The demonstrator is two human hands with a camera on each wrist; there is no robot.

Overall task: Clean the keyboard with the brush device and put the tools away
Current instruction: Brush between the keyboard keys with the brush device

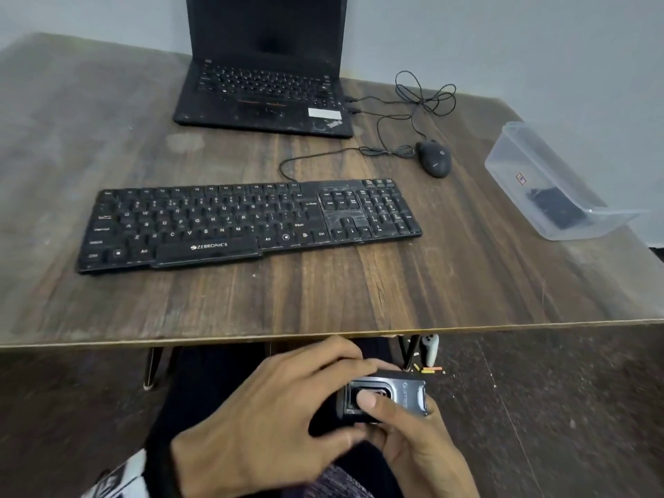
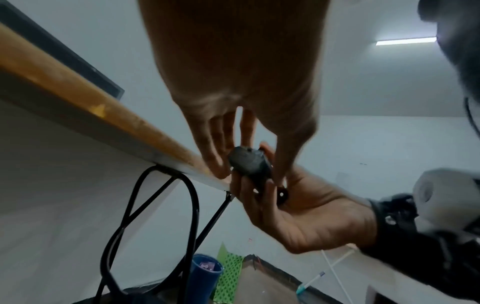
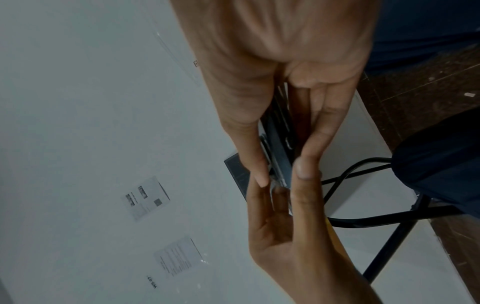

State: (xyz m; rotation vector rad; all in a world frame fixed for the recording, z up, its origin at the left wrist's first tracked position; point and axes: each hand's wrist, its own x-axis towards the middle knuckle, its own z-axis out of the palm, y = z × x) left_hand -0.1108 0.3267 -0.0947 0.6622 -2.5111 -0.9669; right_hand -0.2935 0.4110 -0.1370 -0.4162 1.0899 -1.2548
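We hold the brush device [image 1: 388, 398] below the near table [image 1: 323, 300] edge, right hand [image 1: 416, 447] cradling it, left hand [image 1: 266, 422] gripping its left end. The keyboard [image 1: 248, 224] lies farther off.

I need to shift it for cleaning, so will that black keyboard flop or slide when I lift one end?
The keyboard looks like one rigid plastic slab, so probably stiff. Its cable runs to the laptop and may tug.

An open black laptop [image 1: 264, 66] sits at the far edge of the wooden table [image 1: 395, 282]. A wired black mouse [image 1: 433, 158] lies to its right, its cable [image 1: 424, 95] looped behind.
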